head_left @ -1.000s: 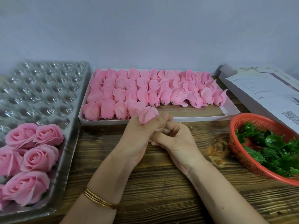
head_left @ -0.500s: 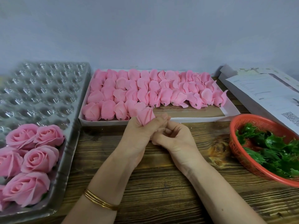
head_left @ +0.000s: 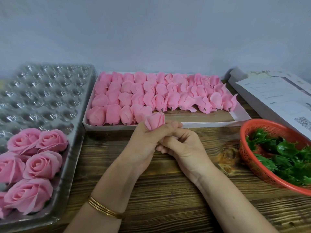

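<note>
My left hand (head_left: 146, 140) grips a closed pink rose bud (head_left: 155, 122), which sticks up above its thumb and fingers. Pressed against it from the right, my right hand (head_left: 183, 147) has its fingers curled at the bud's hidden base; what they pinch there is out of sight. Just behind both hands lies a white box (head_left: 210, 125) filled with several rows of the same pink buds (head_left: 159, 96). At the left, a clear plastic cavity tray (head_left: 43, 98) holds several opened pink roses (head_left: 38, 155) at its near end.
A red mesh basket (head_left: 255, 167) with green leaf calyxes (head_left: 282, 157) sits at the right on the wooden table (head_left: 165, 199). Behind it lies a grey box with printed papers (head_left: 272, 95). A plain wall closes the back.
The bud in my left hand has turned, showing folded petal edges now. Both hands stay in the same place in front of the box.
</note>
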The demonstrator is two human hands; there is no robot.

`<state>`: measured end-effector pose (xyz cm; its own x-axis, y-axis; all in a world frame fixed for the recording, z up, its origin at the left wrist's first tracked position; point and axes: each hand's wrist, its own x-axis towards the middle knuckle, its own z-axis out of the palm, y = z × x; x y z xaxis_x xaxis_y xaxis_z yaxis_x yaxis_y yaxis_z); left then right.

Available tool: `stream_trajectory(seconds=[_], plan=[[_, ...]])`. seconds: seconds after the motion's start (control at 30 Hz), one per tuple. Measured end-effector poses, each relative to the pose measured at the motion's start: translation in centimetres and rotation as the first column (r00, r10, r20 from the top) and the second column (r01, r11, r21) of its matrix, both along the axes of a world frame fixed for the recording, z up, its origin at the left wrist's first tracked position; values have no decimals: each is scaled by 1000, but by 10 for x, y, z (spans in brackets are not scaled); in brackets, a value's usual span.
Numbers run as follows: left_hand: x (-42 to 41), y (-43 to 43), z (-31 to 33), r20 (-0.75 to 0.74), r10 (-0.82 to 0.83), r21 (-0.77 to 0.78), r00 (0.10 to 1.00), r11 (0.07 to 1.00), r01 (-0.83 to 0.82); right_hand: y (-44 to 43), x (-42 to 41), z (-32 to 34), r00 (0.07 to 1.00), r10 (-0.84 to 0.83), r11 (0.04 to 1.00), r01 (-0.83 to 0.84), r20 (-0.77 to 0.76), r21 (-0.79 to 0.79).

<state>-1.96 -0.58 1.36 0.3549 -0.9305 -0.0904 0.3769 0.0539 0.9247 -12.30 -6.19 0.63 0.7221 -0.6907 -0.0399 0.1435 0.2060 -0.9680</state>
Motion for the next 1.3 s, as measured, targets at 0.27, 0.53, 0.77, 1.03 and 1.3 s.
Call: stream_trajectory(seconds=[0.27,0.53,0.77,1.03,1.3], plan=[[5,1,-3,-8,-71,-9,997,997,71,1,1,3,1000,-8,998,8,-9,64],[13,8,2,-35,-229,-74,973,971,226,-4,-3,7,992,122,966,-125,27,228],[14,9,0,78,-224,-71,971,971,230,-5,-3,7,978,198,931,-207,58,300],[8,6,2,19,-76,23,997,997,75,-1,-2,2,993,112,967,-120,47,226],[4,6,10,10,-64,25,998,998,63,2,0,-1,999,-16,998,15,28,65]])
